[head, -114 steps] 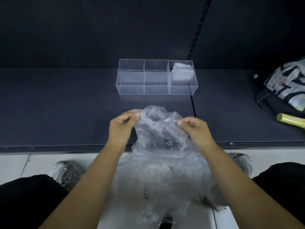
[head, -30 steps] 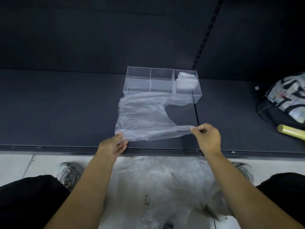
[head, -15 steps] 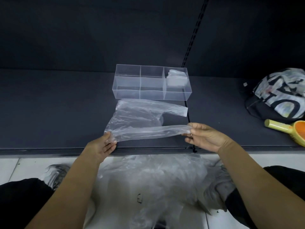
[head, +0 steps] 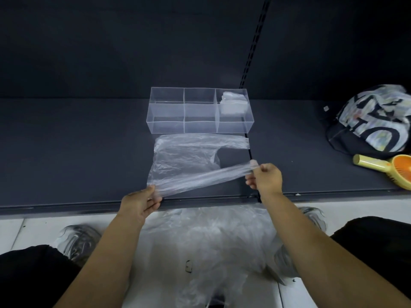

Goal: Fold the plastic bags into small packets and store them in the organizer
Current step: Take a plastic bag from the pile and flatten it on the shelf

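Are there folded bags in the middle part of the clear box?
No, the folded plastic packets sit only in the right-end section of the clear plastic organizer box.

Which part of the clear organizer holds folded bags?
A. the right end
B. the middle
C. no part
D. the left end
A: the white folded packets lie in the right end of the organizer, and nothing shows in its left and middle parts.
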